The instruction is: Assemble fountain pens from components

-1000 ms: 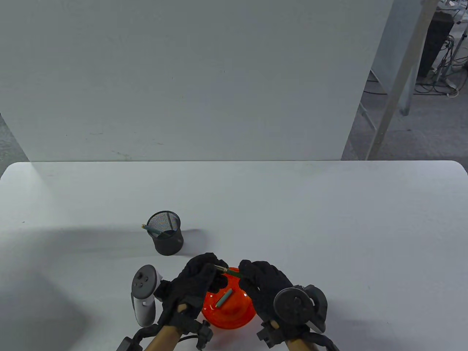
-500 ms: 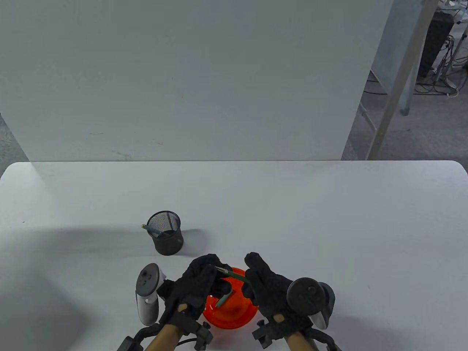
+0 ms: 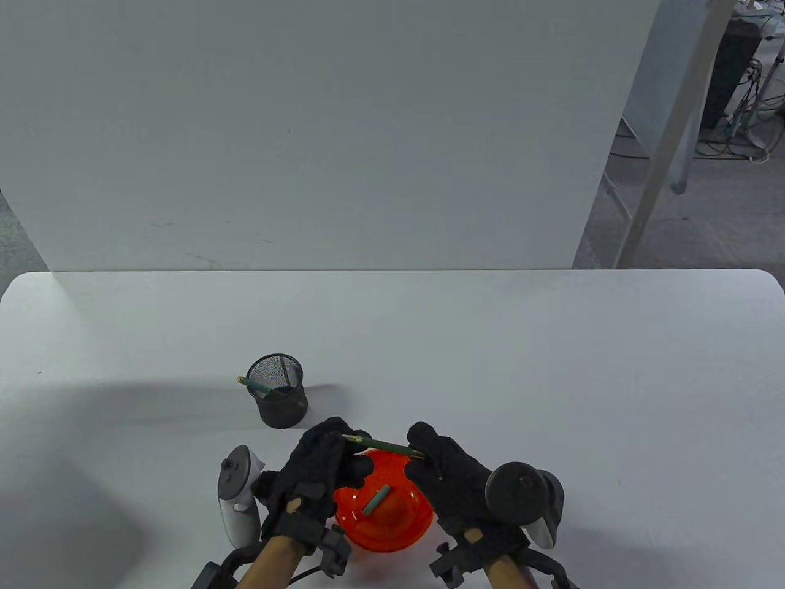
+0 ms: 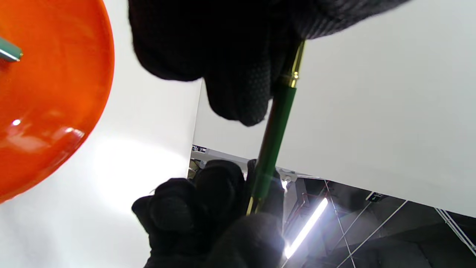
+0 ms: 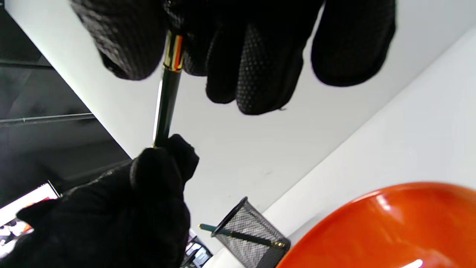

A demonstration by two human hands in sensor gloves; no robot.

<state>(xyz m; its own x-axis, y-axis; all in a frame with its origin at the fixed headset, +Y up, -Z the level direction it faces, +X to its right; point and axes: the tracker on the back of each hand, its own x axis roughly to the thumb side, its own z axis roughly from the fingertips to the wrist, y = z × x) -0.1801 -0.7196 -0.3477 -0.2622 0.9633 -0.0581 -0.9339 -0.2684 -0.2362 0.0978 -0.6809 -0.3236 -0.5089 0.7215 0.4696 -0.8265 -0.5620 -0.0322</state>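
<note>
A dark green pen barrel [image 3: 383, 445] with gold rings hangs level above the orange bowl [image 3: 398, 527], held at both ends. My left hand [image 3: 328, 451] pinches its left gold end; my right hand [image 3: 429, 457] grips its right end. The left wrist view shows the green barrel [image 4: 273, 137] running from my fingers [image 4: 238, 89] to the other hand. In the right wrist view the barrel [image 5: 165, 108] drops from my fingertips [image 5: 256, 67] to the left hand's grasp. A loose teal pen part [image 3: 375, 500] lies in the bowl.
A black mesh pen cup [image 3: 277, 399] stands just behind and left of my hands, with a finished green pen [image 3: 252, 384] leaning out of it. A white wall panel rises behind the table's far edge. Bare white tabletop [image 3: 552, 368] stretches right and back.
The pen has levelled out and lengthened between my hands as they drew slightly apart. The teal part in the bowl, covered half a second ago, shows again.
</note>
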